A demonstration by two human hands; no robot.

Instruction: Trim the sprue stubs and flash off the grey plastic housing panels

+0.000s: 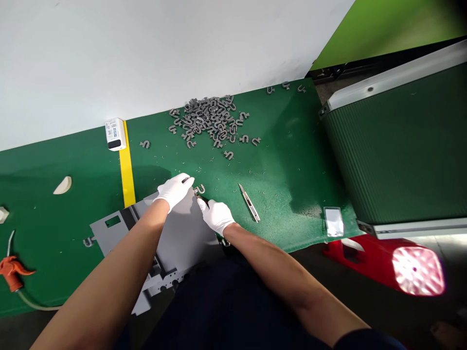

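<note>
Head view, seated at a green bench mat [280,160]. Left hand [174,190], white-gloved, rests on the upper edge of a flat grey cut-out plate [180,228], fingers pressed together; a dark speck shows at the fingertips, too small to identify, and whether it is held cannot be told. Right hand [216,216], also white-gloved, pinches a small black tool [203,200], its tip just below a grey U-shaped piece [199,189] lying at the plate's upper corner.

Just right of the right hand lies a silver utility knife [249,202] on the mat. A heap of similar grey U-shaped pieces [207,119] sits farther up against the white wall [146,53], with strays and tiny metal clippings scattered about. Left of the heap: a yellow tape strip [127,165], a white labelled box [115,134], a cream curved fragment [62,185] and an orange cable connector [12,272]. To the right stands a ribbed green housing with a white rail [394,141].
</note>
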